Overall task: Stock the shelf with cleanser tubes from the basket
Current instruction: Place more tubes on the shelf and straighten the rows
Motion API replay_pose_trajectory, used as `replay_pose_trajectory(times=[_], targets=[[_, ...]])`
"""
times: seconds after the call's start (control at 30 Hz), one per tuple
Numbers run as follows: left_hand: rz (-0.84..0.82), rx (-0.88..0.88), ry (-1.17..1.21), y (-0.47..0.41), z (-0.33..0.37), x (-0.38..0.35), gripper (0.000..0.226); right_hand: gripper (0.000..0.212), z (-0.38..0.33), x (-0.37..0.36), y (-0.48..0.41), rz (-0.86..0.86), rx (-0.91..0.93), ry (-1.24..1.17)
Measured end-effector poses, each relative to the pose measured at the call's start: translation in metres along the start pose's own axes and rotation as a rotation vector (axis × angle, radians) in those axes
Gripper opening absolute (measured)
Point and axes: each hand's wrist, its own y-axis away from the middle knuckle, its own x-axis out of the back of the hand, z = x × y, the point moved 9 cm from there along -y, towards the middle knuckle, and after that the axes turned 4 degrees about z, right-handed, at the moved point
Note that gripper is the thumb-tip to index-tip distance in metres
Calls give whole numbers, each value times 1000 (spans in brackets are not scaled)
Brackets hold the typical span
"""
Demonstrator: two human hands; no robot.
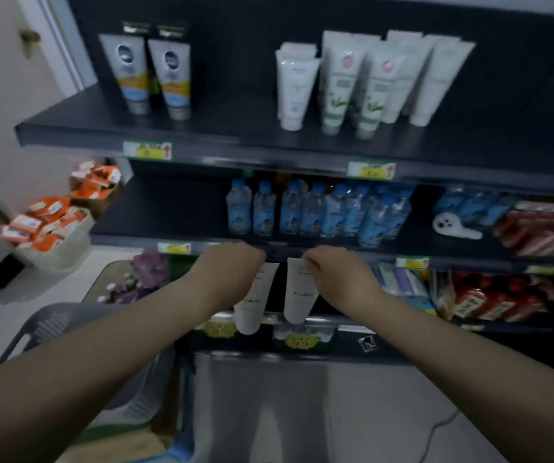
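My left hand (232, 265) grips the crimped top of a white cleanser tube (252, 305) that hangs cap down. Beside it, my right hand (332, 269) pinches the top of a second white cleanser tube (299, 295), also hanging cap down. Both tubes are held in front of the middle shelf's edge, a small gap between them. The dark top shelf (235, 128) carries several standing tubes: two grey ones with blue logos (155, 71) on the left and a cluster of white ones (369, 81) on the right. The grey basket (52, 325) is at the lower left, partly hidden by my left forearm.
The middle shelf holds a row of water bottles (319, 212) and red packets (546, 232). Boxes of orange packs (52, 222) stand at the left. Red items (496, 299) fill the lower shelf on the right. A pale floor lies below.
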Motion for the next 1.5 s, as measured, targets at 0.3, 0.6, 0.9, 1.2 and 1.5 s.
replay_pose_trajectory(times=[0.3, 0.6, 0.9, 1.2, 1.5], targets=[[73, -9, 4, -69, 122, 68, 28, 17, 124, 78, 57, 136, -14, -10], [131, -56, 4, -131, 186, 135, 36, 20, 211, 143, 72, 240, -70, -61], [165, -133, -17, -194, 193, 193, 28, 24, 257, 215, 43, 369, -123, -58], [266, -157, 29, -255, 169, 251, 19, 25, 280, 283, -11, 483, -120, -51], [256, -136, 46, -317, 138, 281, 20, 25, 297, 320, -71, 508, -98, -13]])
